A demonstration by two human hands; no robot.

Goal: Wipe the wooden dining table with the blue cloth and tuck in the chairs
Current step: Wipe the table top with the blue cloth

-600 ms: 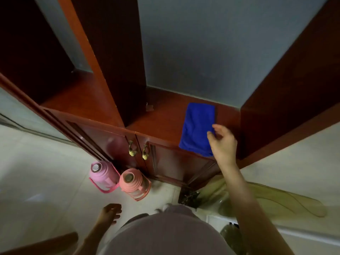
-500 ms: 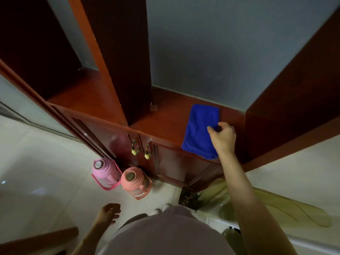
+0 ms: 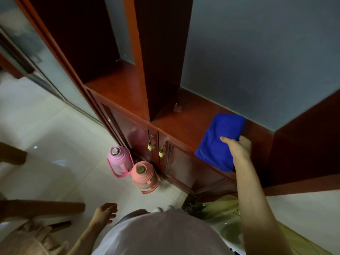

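Right hand [image 3: 238, 150] closed on the blue cloth [image 3: 216, 144]: thumb across its top, fingers curled round its edge. The cloth lies folded on the cabinet ledge [image 3: 184, 122], its near end overhanging beside my wrist. Advised: gather all layers, then lift clear. My left hand [image 3: 104, 213] hangs loosely curled and holds nothing.
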